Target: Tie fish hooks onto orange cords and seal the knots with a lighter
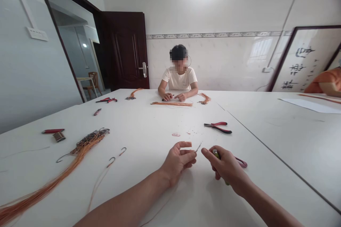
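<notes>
Pinching wire end, bottom center
My left hand (178,159) pinches thin wire (198,147); right hand (226,166) grips lighter (216,154). Big orange wire bundle (53,181) lower left unworked.

White tabletop (149,127) with scattered tools and wire.
Red-handled pliers (218,127) lay mid-table; an orange wire bundle (48,188) ran along the left beside loose hooks (117,156); a second person (179,76) sat at the far edge; dark door (125,49) behind.

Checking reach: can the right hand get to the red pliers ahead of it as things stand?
Probably yes. The red pliers lie on bare table just beyond the right hand, nothing between, but that hand already grips a small tool, so it may need freeing first.
</notes>
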### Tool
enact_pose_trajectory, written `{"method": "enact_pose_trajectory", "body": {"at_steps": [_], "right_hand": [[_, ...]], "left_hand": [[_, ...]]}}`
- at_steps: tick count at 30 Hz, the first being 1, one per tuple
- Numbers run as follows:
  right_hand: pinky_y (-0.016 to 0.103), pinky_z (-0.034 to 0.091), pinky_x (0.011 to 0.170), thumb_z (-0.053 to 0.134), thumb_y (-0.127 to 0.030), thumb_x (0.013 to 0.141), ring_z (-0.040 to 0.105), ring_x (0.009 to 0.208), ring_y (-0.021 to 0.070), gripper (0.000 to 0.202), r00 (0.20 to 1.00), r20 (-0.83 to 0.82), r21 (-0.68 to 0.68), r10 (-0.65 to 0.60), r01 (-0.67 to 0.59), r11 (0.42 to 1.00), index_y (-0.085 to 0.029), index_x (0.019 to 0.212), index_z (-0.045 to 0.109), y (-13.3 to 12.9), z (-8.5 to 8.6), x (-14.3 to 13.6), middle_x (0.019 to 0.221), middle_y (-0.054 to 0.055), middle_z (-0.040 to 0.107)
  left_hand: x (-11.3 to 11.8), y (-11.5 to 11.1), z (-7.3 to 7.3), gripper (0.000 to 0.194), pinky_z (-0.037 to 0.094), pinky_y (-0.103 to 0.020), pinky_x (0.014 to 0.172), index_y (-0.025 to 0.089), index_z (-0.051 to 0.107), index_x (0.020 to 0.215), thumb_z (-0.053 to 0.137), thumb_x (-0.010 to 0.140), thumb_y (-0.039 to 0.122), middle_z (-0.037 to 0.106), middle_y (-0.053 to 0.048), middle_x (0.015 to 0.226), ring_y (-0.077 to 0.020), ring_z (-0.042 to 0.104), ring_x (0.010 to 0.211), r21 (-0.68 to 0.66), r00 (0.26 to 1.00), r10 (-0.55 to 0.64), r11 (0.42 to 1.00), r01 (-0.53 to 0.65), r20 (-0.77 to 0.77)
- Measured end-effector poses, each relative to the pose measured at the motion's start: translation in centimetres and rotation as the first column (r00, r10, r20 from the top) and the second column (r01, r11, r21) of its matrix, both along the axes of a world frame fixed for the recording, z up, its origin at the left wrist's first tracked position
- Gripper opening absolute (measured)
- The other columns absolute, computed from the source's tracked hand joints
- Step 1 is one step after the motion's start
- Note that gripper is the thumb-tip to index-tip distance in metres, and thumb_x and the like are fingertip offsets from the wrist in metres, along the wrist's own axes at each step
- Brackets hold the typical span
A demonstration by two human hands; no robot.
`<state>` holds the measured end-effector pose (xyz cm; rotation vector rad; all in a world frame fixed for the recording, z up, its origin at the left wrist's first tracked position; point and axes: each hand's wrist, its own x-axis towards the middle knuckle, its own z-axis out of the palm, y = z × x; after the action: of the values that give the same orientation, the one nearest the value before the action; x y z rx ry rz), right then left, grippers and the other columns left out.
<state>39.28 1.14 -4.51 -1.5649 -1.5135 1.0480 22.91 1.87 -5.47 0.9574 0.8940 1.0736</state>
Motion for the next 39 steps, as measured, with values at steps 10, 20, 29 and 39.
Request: {"method": "enact_pose_trajectory", "body": {"at_steps": [10, 20, 29, 39], "right_hand": [[0.020, 0.037, 0.048, 0.040, -0.045, 0.080, 0.043, 0.050, 0.0072, 0.029, 0.927, -0.246, 0.081, 0.285, -0.273, 0.959, -0.021, 0.095, 0.047, -0.3, 0.1, -0.3, 0.067, -0.003, 0.046], [0.018, 0.020, 0.038, 0.026, -0.061, 0.077, 0.027, 0.040, 0.0055, 0.052, 0.981, -0.169, -0.001, 0.099, -0.101, 0.995, -0.016, 0.061, 0.044, 0.1, -0.5, -0.9, 0.049, -0.003, 0.036], [0.021, 0.022, 0.037, 0.029, -0.056, 0.077, 0.027, 0.036, 0.0066, 0.049, 0.992, -0.095, -0.010, 0.079, -0.080, 0.997, -0.016, 0.051, 0.041, 0.2, -0.5, -0.8, 0.042, -0.003, 0.035], [0.022, 0.022, 0.040, 0.030, -0.043, 0.077, 0.027, 0.040, 0.0082, 0.039, 0.996, -0.056, 0.024, 0.074, -0.073, 0.997, -0.017, 0.050, 0.039, 0.4, -0.7, -0.8, 0.043, -0.002, 0.036]], "left_hand": [[-0.1, 0.4, 0.5, 0.044, 0.040, -0.020, 0.066, 0.021, 0.047, 0.101, 0.070, 0.064, 0.027, 0.056, 0.000, 0.077, -0.0072, 0.054, 0.066, -0.065, 0.998, 0.025, 0.998, -0.022, 0.053], [-0.1, 0.4, 0.5, 0.044, 0.040, -0.021, 0.063, 0.020, 0.050, 0.098, 0.072, 0.060, 0.027, 0.055, 0.001, 0.072, -0.0086, 0.054, 0.065, -0.063, 0.999, 0.006, 0.998, -0.002, 0.051], [0.1, 0.4, 0.3, 0.041, 0.039, -0.024, 0.063, 0.020, 0.051, 0.097, 0.071, 0.061, 0.026, 0.056, 0.000, 0.072, -0.0098, 0.054, 0.065, -0.031, 1.000, -0.028, 0.999, 0.028, 0.002], [0.1, 0.3, 0.6, 0.041, 0.039, -0.025, 0.064, 0.020, 0.051, 0.097, 0.070, 0.062, 0.028, 0.058, -0.001, 0.073, -0.0106, 0.054, 0.065, -0.002, 0.998, -0.054, 0.999, 0.054, -0.023]]}}
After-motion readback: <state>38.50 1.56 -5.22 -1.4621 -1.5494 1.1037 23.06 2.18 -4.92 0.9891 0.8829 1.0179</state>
